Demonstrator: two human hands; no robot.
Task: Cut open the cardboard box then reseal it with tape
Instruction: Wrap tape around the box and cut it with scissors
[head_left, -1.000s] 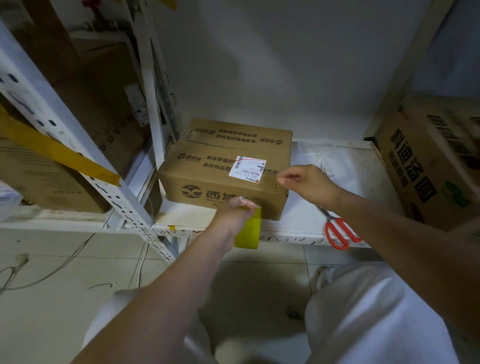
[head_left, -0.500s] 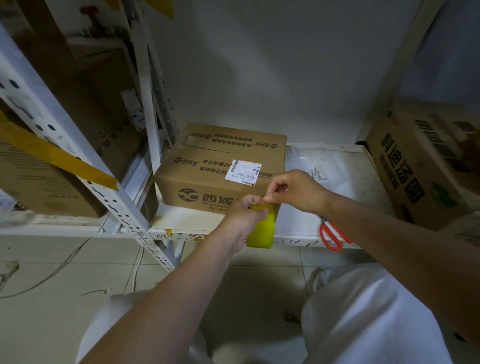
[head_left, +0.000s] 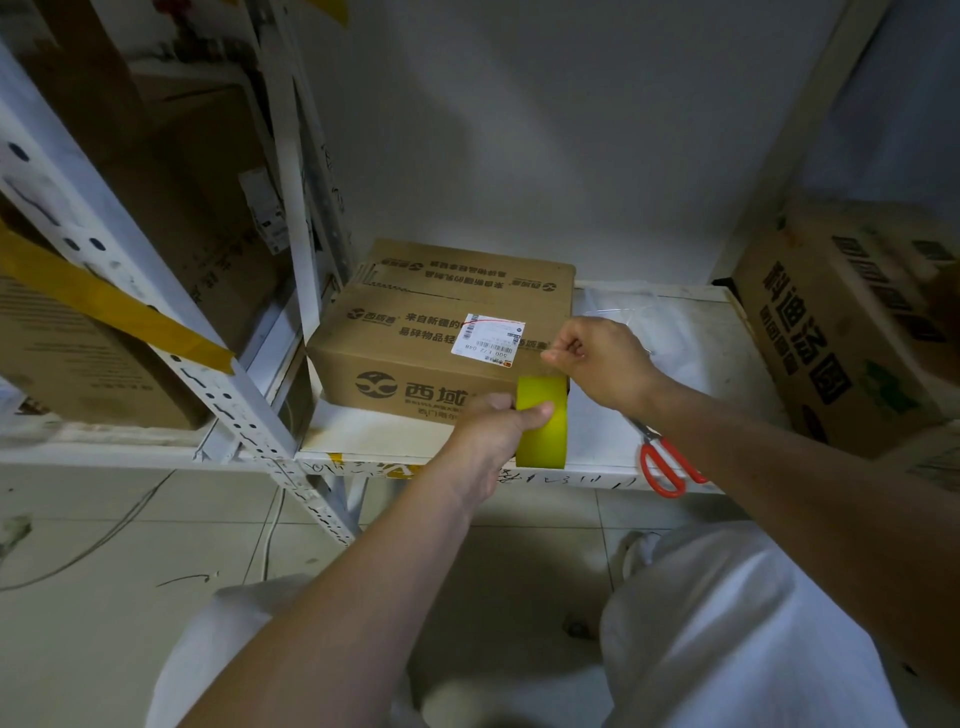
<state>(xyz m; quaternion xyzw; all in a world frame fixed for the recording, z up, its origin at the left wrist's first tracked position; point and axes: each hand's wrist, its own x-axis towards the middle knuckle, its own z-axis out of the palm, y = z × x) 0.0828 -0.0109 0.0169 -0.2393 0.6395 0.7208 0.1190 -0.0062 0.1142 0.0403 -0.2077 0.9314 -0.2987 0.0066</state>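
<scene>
Head view: left hand (head_left: 498, 421) gripping the yellow tape roll (head_left: 543, 421) just in front of the cardboard box (head_left: 447, 332) on the white shelf (head_left: 691, 332). Right hand (head_left: 597, 358) just above, pinching what looks like the clear tape end, nearest the box top. Red scissors (head_left: 665, 462) lying off to the right.

Brown cardboard box (head_left: 415, 358), dark printed logo, white barcode label (head_left: 488, 340); yellow tape roll (head_left: 543, 421); red-handled scissors (head_left: 662, 465); white shelf (head_left: 696, 338).
</scene>
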